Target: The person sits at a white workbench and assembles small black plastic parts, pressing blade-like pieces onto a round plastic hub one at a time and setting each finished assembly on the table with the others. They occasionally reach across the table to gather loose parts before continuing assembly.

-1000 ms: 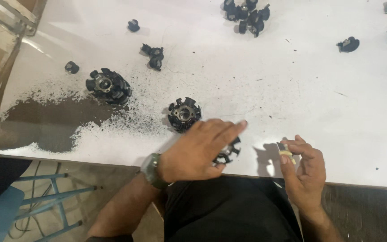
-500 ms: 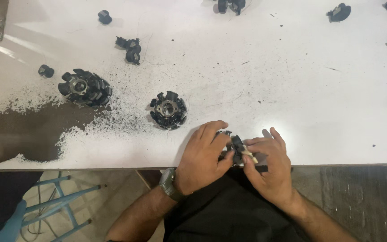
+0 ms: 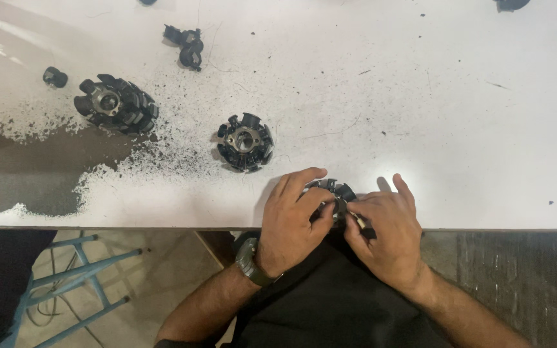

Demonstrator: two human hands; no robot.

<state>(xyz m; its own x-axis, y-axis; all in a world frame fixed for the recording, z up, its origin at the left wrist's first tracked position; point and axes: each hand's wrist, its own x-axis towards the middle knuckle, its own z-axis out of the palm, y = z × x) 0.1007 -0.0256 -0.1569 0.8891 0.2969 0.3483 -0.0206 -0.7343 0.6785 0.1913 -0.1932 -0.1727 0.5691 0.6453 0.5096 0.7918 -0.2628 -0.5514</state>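
At the near edge of the white table (image 3: 420, 116), my left hand (image 3: 291, 222) grips a black round toothed part (image 3: 338, 192), a stator-like ring. My right hand (image 3: 387, 233) is closed around a small slim tool (image 3: 360, 224), its tip pressed against that ring. Both hands meet over the part, which they mostly hide. A watch sits on my left wrist.
Two more black toothed rings lie on the table, one in the middle (image 3: 245, 142), one at left (image 3: 116, 104). Dark dust and a worn brown patch (image 3: 33, 171) spread at left. Small black pieces (image 3: 187, 44) lie further back. A blue stool (image 3: 78, 277) stands below.
My left hand slid the ring to the table edge and my right hand came over with the tool. The view moved closer over the hands.
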